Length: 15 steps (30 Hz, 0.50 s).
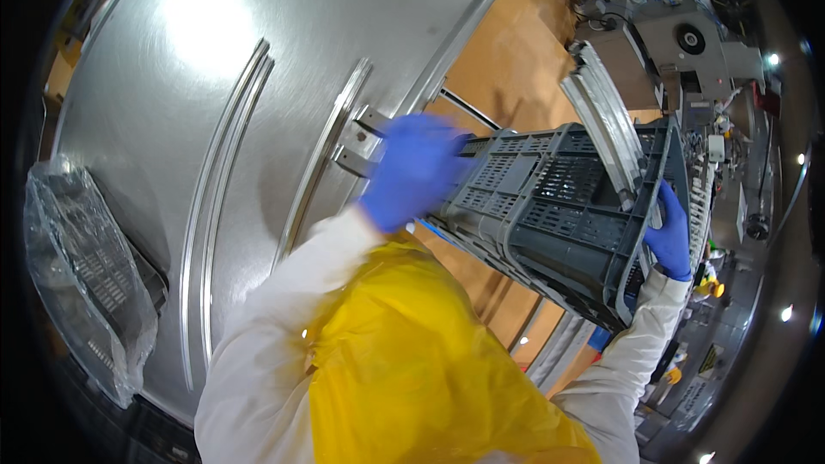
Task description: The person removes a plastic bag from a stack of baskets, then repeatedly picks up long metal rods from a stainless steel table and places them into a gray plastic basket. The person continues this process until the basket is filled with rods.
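Observation:
My right hand, in a blue glove, grips the far right rim of a grey slotted plastic crate. The crate is tilted beside the steel table, over the floor. Several metal channel bars stick out of it at a slant, their lower ends close to my right hand. My left hand, also blue-gloved, is blurred by motion at the crate's near end; whether it touches the crate or holds anything is unclear. Just left of it a small metal bracket shows at the table edge.
The steel table carries long metal rails and another rail. Clear plastic film covers a slotted crate at its left end. Orange-brown floor lies between table and a machine. People stand at the far right.

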Each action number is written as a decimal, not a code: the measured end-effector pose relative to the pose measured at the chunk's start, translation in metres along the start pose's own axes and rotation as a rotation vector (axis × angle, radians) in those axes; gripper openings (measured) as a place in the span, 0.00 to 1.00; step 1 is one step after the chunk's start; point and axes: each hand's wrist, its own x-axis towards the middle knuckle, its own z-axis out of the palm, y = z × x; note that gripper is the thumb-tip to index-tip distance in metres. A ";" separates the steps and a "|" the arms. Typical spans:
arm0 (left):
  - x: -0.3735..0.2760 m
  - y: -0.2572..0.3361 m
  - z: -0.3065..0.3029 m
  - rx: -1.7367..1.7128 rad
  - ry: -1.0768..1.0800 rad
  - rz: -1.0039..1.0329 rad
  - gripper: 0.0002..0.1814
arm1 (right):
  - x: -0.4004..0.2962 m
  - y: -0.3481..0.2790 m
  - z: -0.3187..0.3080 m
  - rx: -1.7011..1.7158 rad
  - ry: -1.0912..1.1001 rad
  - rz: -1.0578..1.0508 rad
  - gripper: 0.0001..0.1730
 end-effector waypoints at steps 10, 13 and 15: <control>-0.216 -0.085 -0.084 0.718 -0.392 -0.665 0.12 | 0.012 0.001 0.017 -0.039 0.066 -0.105 0.40; -0.208 -0.079 -0.072 0.647 -0.291 -0.724 0.11 | 0.008 0.000 0.020 -0.115 0.118 -0.105 0.39; -0.204 -0.077 -0.072 0.597 -0.242 -0.756 0.10 | 0.005 -0.004 0.024 -0.163 0.142 -0.147 0.39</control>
